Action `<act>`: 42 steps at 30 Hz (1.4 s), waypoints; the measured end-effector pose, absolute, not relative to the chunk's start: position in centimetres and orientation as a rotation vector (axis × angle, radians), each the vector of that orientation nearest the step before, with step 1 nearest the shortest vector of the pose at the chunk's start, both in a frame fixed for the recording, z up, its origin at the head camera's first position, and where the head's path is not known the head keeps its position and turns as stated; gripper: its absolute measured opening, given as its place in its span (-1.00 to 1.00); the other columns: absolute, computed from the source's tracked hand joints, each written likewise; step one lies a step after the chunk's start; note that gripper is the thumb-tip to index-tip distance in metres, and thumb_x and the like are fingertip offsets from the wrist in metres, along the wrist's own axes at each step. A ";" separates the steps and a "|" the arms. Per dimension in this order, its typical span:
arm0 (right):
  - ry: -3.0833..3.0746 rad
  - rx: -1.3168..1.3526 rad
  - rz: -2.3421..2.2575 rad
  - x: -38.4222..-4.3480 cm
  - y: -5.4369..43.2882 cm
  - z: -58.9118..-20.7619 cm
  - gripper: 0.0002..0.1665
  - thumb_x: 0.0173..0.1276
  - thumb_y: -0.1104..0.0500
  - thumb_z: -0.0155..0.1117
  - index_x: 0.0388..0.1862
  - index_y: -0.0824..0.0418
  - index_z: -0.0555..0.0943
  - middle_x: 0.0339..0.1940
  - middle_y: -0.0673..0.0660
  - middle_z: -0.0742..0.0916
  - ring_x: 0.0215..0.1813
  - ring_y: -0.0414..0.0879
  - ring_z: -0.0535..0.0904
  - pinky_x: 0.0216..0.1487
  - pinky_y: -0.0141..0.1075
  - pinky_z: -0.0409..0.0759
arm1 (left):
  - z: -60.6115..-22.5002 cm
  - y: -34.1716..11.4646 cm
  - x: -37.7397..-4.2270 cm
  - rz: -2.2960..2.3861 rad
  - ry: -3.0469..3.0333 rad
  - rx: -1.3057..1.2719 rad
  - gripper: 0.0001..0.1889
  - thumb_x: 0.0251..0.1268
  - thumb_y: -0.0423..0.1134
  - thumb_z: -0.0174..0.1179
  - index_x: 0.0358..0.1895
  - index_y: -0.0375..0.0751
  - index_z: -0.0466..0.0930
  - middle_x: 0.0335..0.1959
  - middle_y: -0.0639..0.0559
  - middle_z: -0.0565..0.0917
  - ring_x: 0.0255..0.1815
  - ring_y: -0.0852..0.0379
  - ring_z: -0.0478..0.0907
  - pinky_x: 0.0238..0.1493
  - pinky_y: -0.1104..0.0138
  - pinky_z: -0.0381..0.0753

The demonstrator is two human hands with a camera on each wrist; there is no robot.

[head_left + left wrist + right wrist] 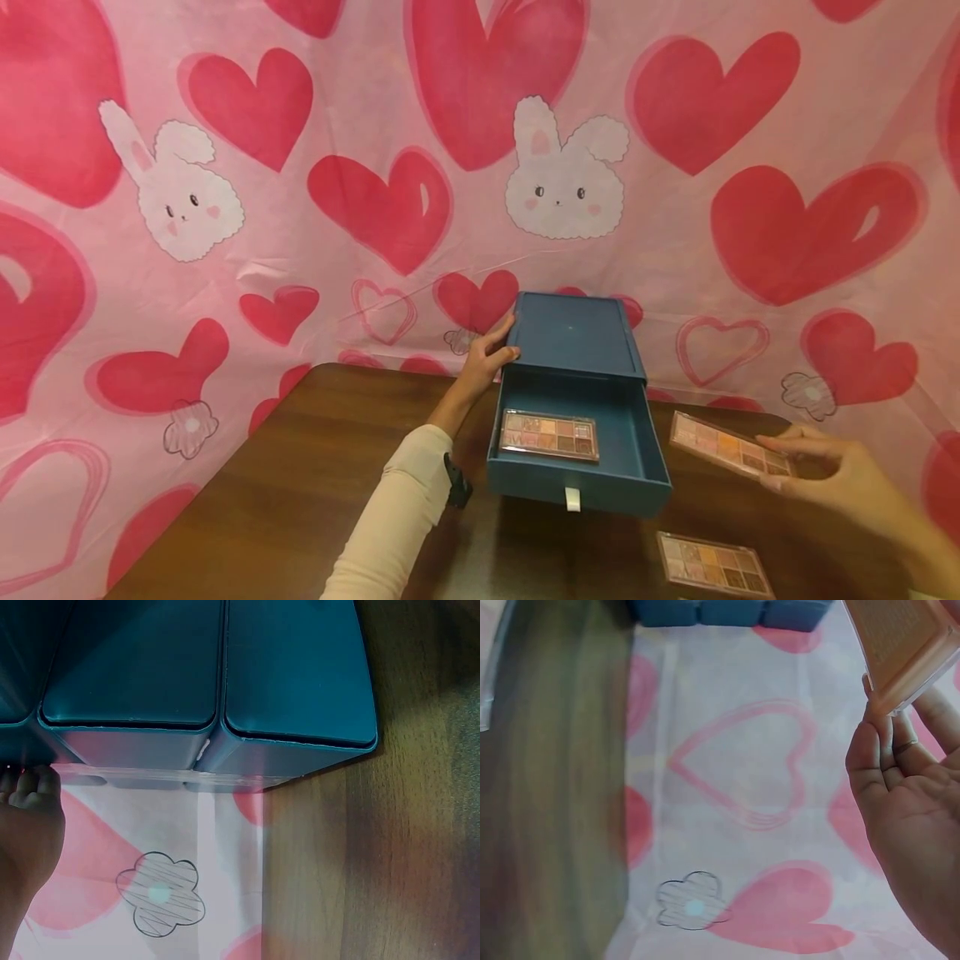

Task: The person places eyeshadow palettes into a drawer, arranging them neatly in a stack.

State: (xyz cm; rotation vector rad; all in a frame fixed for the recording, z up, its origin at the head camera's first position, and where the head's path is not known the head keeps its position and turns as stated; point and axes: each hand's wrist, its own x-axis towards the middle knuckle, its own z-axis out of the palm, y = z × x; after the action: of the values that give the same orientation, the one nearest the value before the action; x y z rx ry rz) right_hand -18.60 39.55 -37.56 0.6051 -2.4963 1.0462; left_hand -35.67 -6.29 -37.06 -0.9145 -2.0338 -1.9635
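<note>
My right hand (pixel 847 479) had the fingers and thumb pinching one end of a palette (pixel 720 446), held clear of the worktop (pixel 300 467), just right of the open drawer (pixel 630 429). My left hand (pixel 480 367) had fingers and thumb spread, touching the left side of the blue box (pixel 577 333); grip force, can't tell.

The worktop was dark brown wood-look, grain running along it, soft glare near the drawer front, rounded far corners. Right behind it: pink backdrop (pixel 360 100), printed sheet, slightly wrinkled, covering everything visible of the room. Print was red hearts, some outline-only, white rabbit heads with scalloped edges, and scribbled flowers.

Box: rectangular, matte, plastic-looking, shallow recessed top panel with a raised rim. The left wrist view showed rounded panels split by grooves. Drawer was pulled out toward me, thin straight walls, pale tab (pixel 573 500) hanging off its front.

Palettes: flat rectangles, clear glossy edges, grids of square pans in pinks, oranges, browns. Held one's back was plain orange-tan with faint marks. A second palette (pixel 550 434) lay in the drawer's left side; a third palette (pixel 716 567) lay on the worktop, right of the drawer, nearer me.

My left sleeve (pixel 397 508) was cream, ribbed-looking, black device (pixel 457 483) at the wrist.
</note>
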 end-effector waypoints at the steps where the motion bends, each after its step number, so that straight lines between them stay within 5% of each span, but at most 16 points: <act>1: -2.490 0.620 1.045 -18.6 39.6 -37.4 -0.36 -0.02 0.55 0.47 0.13 0.32 0.70 -0.13 -0.32 0.65 0.01 -0.48 0.38 -0.07 -0.70 0.27 | -37.1 -6.3 -35.7 -1.962 -2.031 -0.917 -0.29 0.33 -0.31 0.03 0.55 -0.41 0.14 0.62 -0.26 0.18 -0.08 0.46 0.58 0.30 0.30 0.62; 6: -2.452 0.723 1.076 -18.5 40.0 -36.6 -0.31 -0.03 0.65 0.38 0.18 0.41 0.63 -0.06 -0.30 0.64 0.17 -0.49 0.39 0.23 -0.71 0.32 | -37.0 -6.3 -35.6 -1.955 -2.022 -0.922 -0.29 0.32 -0.31 0.04 0.54 -0.40 0.15 0.61 -0.27 0.19 -0.11 0.48 0.60 0.28 0.30 0.64; 12: -2.388 0.836 1.168 -18.3 40.0 -35.4 -0.24 -0.07 0.74 0.30 0.22 0.50 0.56 0.02 -0.28 0.65 0.34 -0.48 0.34 0.47 -0.73 0.08 | -37.0 -6.3 -35.7 -1.942 -2.024 -0.931 -0.30 0.33 -0.32 0.04 0.54 -0.45 0.14 0.61 -0.31 0.18 -0.12 0.49 0.60 0.26 0.32 0.64; 23: -2.445 0.776 1.041 -17.8 36.1 -32.1 -0.28 -0.13 0.56 0.51 0.14 0.34 0.69 -0.19 -0.12 0.65 -0.04 -0.33 0.37 0.21 -0.64 0.16 | -37.1 -6.3 -35.9 -1.927 -2.032 -0.935 -0.30 0.32 -0.31 0.02 0.54 -0.44 0.15 0.61 -0.30 0.19 -0.12 0.49 0.61 0.23 0.40 0.64; 35: -2.393 0.828 1.001 -18.6 31.8 -30.5 -0.31 -0.22 0.44 0.64 0.03 0.19 0.77 -0.21 -0.14 0.68 -0.11 -0.33 0.47 0.02 -0.61 0.33 | -37.0 -6.3 -36.0 -1.938 -2.060 -0.903 -0.29 0.32 -0.29 0.05 0.55 -0.37 0.16 0.63 -0.23 0.18 0.12 0.14 0.62 0.35 0.15 0.58; 42: -2.397 0.892 1.059 -19.3 30.0 -30.3 -0.36 -0.16 0.44 0.63 0.01 0.16 0.78 -0.27 -0.10 0.65 -0.18 -0.28 0.46 -0.17 -0.44 0.41 | -37.2 -6.3 -35.9 -1.943 -2.060 -0.902 -0.29 0.33 -0.29 0.04 0.56 -0.36 0.16 0.64 -0.23 0.17 0.10 0.21 0.61 0.33 0.24 0.60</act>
State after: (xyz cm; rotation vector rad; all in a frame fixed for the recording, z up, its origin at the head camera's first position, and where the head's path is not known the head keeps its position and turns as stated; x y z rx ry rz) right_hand -19.32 30.01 -30.32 0.8917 -2.3974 1.0595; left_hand -35.94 -6.27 -37.19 -0.9016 -2.0603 -1.9426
